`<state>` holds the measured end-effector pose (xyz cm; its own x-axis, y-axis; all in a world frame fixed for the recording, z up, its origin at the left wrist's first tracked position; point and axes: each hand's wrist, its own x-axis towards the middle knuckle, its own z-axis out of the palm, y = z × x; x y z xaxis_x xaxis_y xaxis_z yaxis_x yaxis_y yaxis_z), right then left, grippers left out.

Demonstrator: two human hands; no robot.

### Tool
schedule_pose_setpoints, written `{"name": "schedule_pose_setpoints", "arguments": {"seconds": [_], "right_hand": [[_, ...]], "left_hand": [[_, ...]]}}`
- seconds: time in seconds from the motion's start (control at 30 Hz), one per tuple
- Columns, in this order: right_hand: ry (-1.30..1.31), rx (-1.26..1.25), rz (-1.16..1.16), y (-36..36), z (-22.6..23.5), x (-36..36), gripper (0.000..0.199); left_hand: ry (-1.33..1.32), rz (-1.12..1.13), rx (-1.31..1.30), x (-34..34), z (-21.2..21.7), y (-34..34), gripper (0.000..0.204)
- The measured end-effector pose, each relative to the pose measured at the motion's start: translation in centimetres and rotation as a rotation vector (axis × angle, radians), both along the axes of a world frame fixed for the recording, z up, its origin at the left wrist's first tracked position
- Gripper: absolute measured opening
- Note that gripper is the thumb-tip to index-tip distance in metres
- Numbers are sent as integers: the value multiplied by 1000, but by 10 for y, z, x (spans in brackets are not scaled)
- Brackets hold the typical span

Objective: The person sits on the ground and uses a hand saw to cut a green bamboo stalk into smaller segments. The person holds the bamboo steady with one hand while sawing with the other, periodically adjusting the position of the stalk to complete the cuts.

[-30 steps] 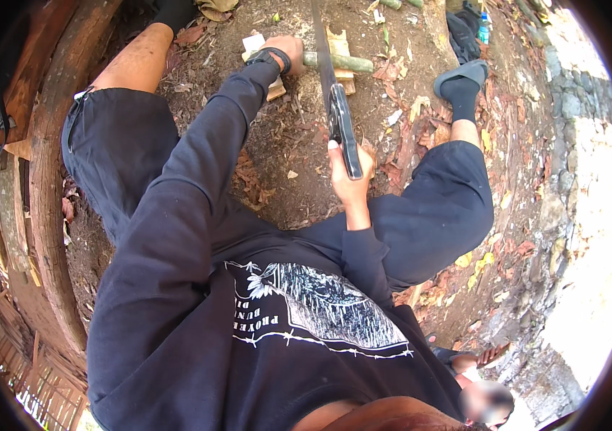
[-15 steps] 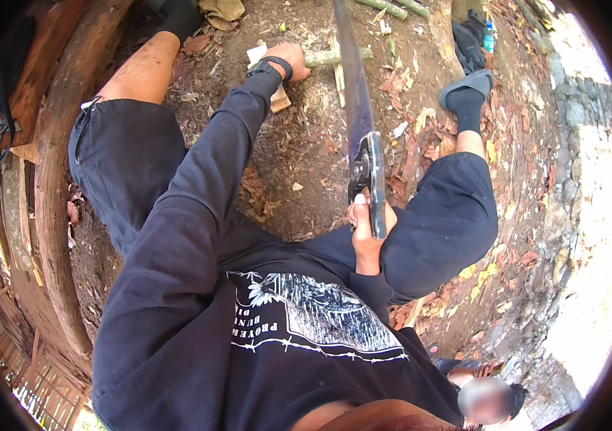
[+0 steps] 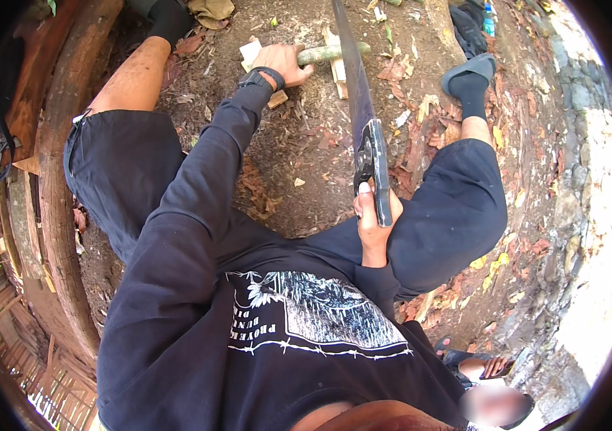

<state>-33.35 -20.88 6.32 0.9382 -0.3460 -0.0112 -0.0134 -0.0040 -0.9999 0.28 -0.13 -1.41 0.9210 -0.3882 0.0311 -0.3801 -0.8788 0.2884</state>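
Observation:
My left hand (image 3: 283, 63) is closed around one end of a pale green branch (image 3: 318, 54) lying near the ground. Under the branch are pieces of split wood: one block (image 3: 339, 72) crosses beneath it to the right, and another wood piece (image 3: 250, 52) shows beside my left wrist. In my right hand (image 3: 375, 215) is a hand saw (image 3: 363, 108), gripped by its dark, worn handle. Its long blade points away from me and passes across the branch's right part; whether the teeth touch the wood I cannot tell.
Dry leaves and chips litter the dirt floor (image 3: 299, 151). A thick log (image 3: 62, 237) runs along the left, and a stone edge (image 3: 582, 144) along the right. At the far right lie a dark cloth (image 3: 468, 32) and a bottle (image 3: 489, 20). Another person (image 3: 474, 366) sits at the lower right.
My right hand and the saw have shifted slightly right and toward the far side. My left hand stays on the branch, and the whole view has tilted a little.

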Motion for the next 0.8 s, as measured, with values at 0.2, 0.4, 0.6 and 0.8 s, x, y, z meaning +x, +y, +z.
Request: {"name": "schedule_pose_setpoints", "arguments": {"seconds": [0.2, 0.4, 0.6, 0.8], "right_hand": [[-22, 8, 31, 2, 3, 0, 9], [-55, -34, 47, -4, -5, -4, 11], [-42, -44, 61, -5, -5, -3, 13], [-20, -24, 52, -1, -3, -2, 13]], "left_hand": [[-379, -94, -36, -17, -19, 11, 64], [76, -105, -24, -18, 1, 9, 59], [168, -103, 105, -12, 11, 8, 66], [100, -172, 122, -6, 5, 12, 61]]}}
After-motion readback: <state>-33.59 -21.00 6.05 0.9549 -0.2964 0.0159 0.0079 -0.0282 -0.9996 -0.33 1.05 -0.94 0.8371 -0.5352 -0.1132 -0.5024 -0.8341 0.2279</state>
